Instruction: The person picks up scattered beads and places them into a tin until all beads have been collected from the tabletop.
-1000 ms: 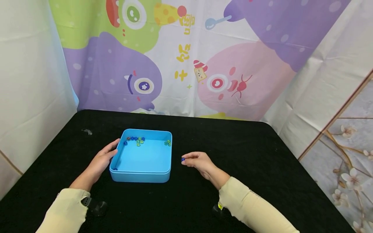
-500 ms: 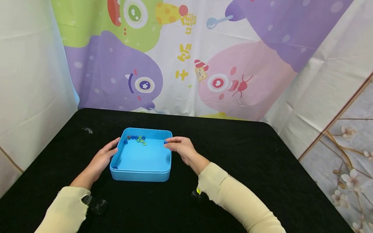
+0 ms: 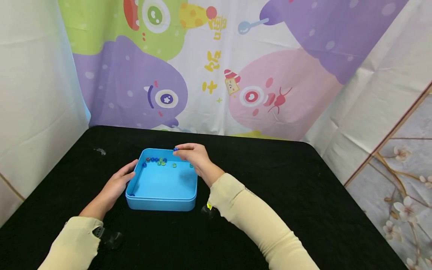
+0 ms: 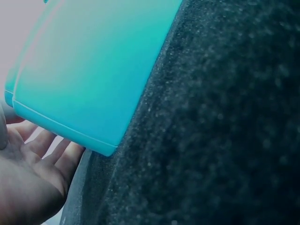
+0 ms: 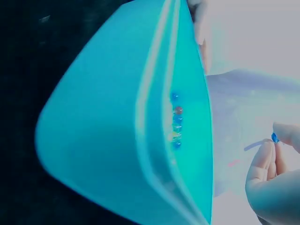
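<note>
In the head view a blue square box [image 3: 161, 204] stands on the black table. My left hand [image 3: 116, 185] rests along its left wall with fingers fairly straight; in the left wrist view the left hand [image 4: 35, 173] lies beside the wall. Above the box's far right part, my right hand [image 3: 197, 159] pinches a dark blue marble [image 3: 175, 149] between thumb and fingertips, also seen in the right wrist view as a blue marble [image 5: 275, 137]. Inside, several blue, green and brown marbles cluster at the far left, and a green marble [image 3: 174, 165] lies apart to their right.
Another blue marble [image 3: 132, 195] sits in the near left corner of the box. Partly covered by the right hand, a green marble [image 3: 191, 165] lies near the right wall. The black tabletop [image 3: 270, 180] extends to a cartoon curtain [image 3: 202, 93] behind.
My right hand has moved left and away from me, carrying the blue marble from beside the box to above its far part. A green marble has rolled left inside. The left hand stays put.
</note>
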Demonstrator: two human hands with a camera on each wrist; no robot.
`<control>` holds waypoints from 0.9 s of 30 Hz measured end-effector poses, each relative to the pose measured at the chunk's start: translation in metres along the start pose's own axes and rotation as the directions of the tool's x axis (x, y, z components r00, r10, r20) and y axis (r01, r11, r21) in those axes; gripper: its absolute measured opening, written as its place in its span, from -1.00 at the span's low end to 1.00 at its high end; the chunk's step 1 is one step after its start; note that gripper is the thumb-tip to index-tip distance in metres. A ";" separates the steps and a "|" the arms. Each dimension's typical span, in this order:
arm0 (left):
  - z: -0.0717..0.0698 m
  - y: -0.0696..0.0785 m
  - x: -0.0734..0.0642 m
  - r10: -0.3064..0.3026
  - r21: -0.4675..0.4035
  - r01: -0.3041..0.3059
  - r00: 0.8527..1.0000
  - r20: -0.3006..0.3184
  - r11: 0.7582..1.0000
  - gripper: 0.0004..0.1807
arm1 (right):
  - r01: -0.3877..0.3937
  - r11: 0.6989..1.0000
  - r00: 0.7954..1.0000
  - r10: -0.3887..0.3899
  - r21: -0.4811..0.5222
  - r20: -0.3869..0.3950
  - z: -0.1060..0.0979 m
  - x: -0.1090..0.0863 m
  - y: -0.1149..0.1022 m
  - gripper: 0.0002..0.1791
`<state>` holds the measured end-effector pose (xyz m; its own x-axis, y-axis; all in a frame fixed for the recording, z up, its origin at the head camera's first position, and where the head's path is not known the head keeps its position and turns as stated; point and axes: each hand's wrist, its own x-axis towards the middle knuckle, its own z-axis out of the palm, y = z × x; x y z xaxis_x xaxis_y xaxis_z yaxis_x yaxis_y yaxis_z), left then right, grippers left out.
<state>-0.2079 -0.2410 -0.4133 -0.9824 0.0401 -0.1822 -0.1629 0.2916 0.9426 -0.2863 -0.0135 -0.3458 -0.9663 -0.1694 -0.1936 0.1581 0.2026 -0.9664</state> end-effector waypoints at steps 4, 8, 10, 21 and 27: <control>0.002 0.002 0.001 0.006 -0.007 -0.006 1.000 0.009 1.000 -0.41 | 0.006 1.000 1.000 -0.005 0.012 -0.018 0.001 0.000 -0.007 -0.85; 0.001 0.002 0.002 0.002 -0.007 -0.002 1.000 0.011 1.000 -0.42 | -0.010 0.998 0.999 0.012 0.055 -0.036 -0.002 0.000 -0.005 -0.78; 0.001 0.001 0.003 0.003 -0.005 -0.003 1.000 0.013 1.000 -0.42 | -0.011 0.997 0.998 0.015 0.074 -0.055 -0.006 0.000 -0.002 -0.77; -0.002 -0.003 0.000 0.004 -0.020 -0.005 1.000 -0.023 1.000 -0.39 | 0.014 0.980 0.995 0.005 0.200 -0.095 -0.035 -0.002 0.036 -0.68; -0.007 -0.007 0.002 0.001 0.029 0.002 0.996 -0.084 1.000 -0.26 | 0.000 0.964 0.994 0.029 0.267 -0.105 -0.054 -0.008 0.057 -0.71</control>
<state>-0.2098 -0.2497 -0.4183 -0.9868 -0.0398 -0.1573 -0.1617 0.3197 0.9336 -0.2801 0.0514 -0.3903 -0.9774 -0.0612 -0.2023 0.2060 -0.0621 -0.9766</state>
